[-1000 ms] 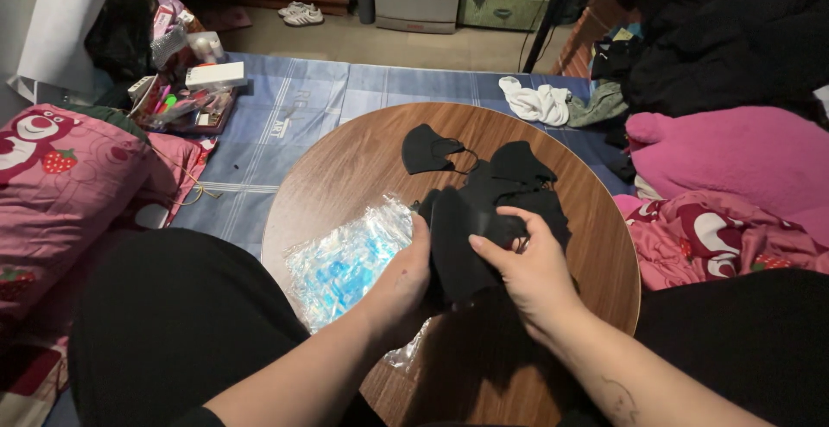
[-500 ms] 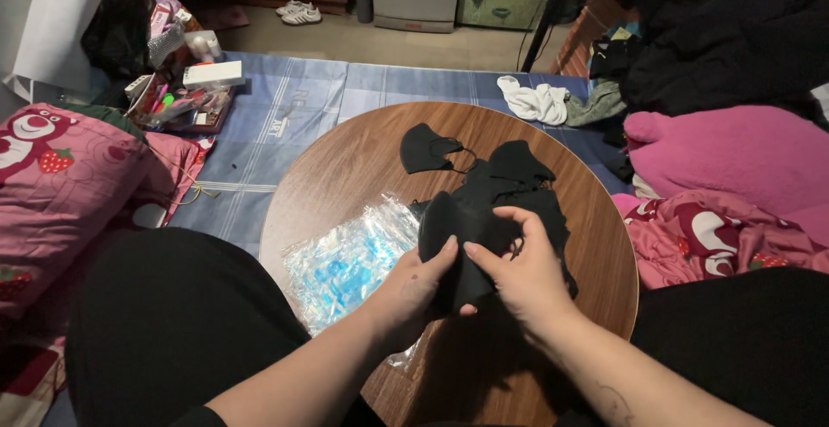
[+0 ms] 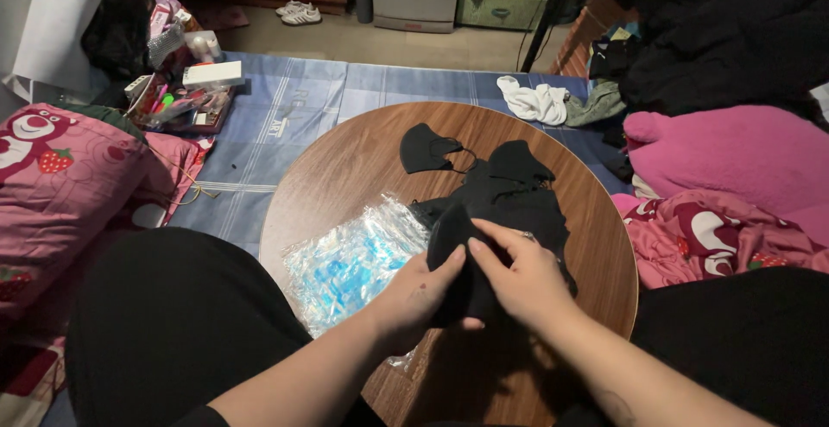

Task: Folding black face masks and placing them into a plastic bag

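Pinching soft black cloth, my left hand [image 3: 423, 293] and my right hand [image 3: 518, 280] meet over the near half of the round table [image 3: 345, 168], thumbs and fingertips closed on one black face mask [image 3: 458, 259] between them. It is a thin, matte, slightly stretchy piece, curved along its top edge and folded into a rounded hump; my left hand grips it from the 9 o'clock side, my right from 3 o'clock, and its lower part disappears behind my fingers. Just beyond it, toward 12 o'clock, lies a loose pile of masks [image 3: 518, 194] of the same dull black fabric, overlapping with crumpled edges, and touching the one I hold. A single mask [image 3: 425, 148] sits flat and apart from the heap at about 11 o'clock, cup-shaped, with a thin ear loop trailing off its right side. The tabletop is smooth brown wood with a fine grain running diagonally. At 9 o'clock from my left hand, touching my wrist, rests a crinkled clear plastic bag [image 3: 354, 263], glossy, with blue shapes showing through. Off the table, a pink patterned pillow [image 3: 52, 185] lies at 9 o'clock and a fuzzy pink blanket [image 3: 734, 159] at 2 o'clock, with white cloth [image 3: 535, 103] bunched at 1 o'clock
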